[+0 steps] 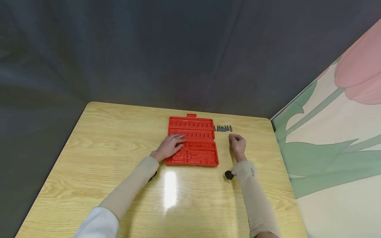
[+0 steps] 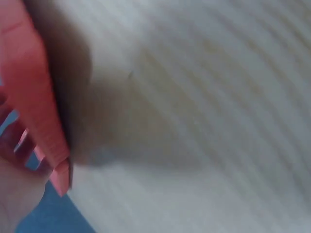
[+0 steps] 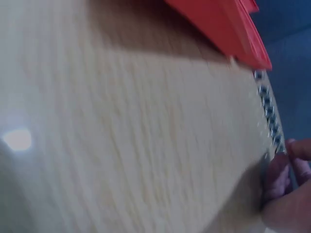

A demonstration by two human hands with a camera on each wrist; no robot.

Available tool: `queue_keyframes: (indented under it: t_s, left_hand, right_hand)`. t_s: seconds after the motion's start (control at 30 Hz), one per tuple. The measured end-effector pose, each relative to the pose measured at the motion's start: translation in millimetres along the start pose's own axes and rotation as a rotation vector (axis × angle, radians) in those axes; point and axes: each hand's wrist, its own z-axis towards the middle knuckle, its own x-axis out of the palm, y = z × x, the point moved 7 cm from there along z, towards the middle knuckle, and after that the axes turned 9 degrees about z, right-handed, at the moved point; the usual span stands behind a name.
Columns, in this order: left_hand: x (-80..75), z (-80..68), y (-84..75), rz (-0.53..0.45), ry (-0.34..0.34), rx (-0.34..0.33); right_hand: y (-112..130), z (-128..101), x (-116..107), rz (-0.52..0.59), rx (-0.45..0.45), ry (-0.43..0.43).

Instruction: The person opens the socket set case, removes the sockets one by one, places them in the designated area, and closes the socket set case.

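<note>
A red plastic tool case (image 1: 202, 154) lies unfolded on the table, its lid half at the back and moulded slots showing in both halves. Over the case's left side rests my left hand (image 1: 170, 146), its fingers extended across the hinge area. The left wrist view shows part of that hand (image 2: 19, 189) against the red case edge (image 2: 36, 97). Just right of the case stand several dark metal screwdriver bits (image 1: 223, 128) in a row. My right hand (image 1: 237, 145) is close in front of the row's right end, thumb and fingers drawn together; I cannot tell whether they hold a bit.
The light wood table (image 1: 119, 138) ends at a dark curtain (image 1: 148, 59) behind the case. To the right is a panel with a tulip print (image 1: 327, 158). Black wrist devices (image 1: 229, 175) hang under the sleeves. Glare (image 1: 170, 190) shines on the near tabletop.
</note>
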Motion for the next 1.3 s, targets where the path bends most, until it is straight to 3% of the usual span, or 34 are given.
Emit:
queue_keyframes:
  t_s: [0.07,0.13,0.2,0.3,0.37,0.43,0.53,0.63,0.87,1.1,1.3]
  left_hand:
    - [-3.7,0.7,4.2,-0.039,0.028,-0.022]
    - [-11.8,2.4,10.2,-0.093,0.011,-0.056]
    - [-24.0,5.3,19.2,-0.143,-0.067,-0.102]
    - [-44.8,5.8,38.2,-0.182,-0.242,-0.232]
    - [-52.2,6.3,52.2,-0.189,-0.332,-0.336]
    - [-54.5,6.6,63.6,-0.188,-0.365,-0.431]
    - [-50.4,11.3,73.3,-0.184,-0.33,-0.497]
    - [-44.3,17.0,75.8,-0.179,-0.274,-0.511]
    - [-31.2,11.4,81.8,-0.089,-0.171,-0.577]
    - [-33.2,11.6,87.4,-0.1,-0.203,-0.586]
    - [-33.5,12.5,90.3,-0.058,-0.195,-0.637]
  right_hand:
    - [3,-7,7,-0.054,-0.03,0.029]
    - [11,-10,16,-0.135,-0.101,0.055]
    - [25,-12,27,-0.225,-0.185,0.081]
    - [43,-14,47,-0.343,-0.267,0.135]
    - [50,-14,61,-0.413,-0.272,0.19]
    - [52,-15,74,-0.476,-0.253,0.24]
    - [53,-17,85,-0.575,-0.258,0.262]
    - [52,-19,89,-0.63,-0.285,0.231]
    - [40,-22,94,-0.657,-0.267,0.22]
    - [40,-22,106,-0.594,-0.262,0.227]
    - [42,-18,116,-0.625,-0.214,0.306]
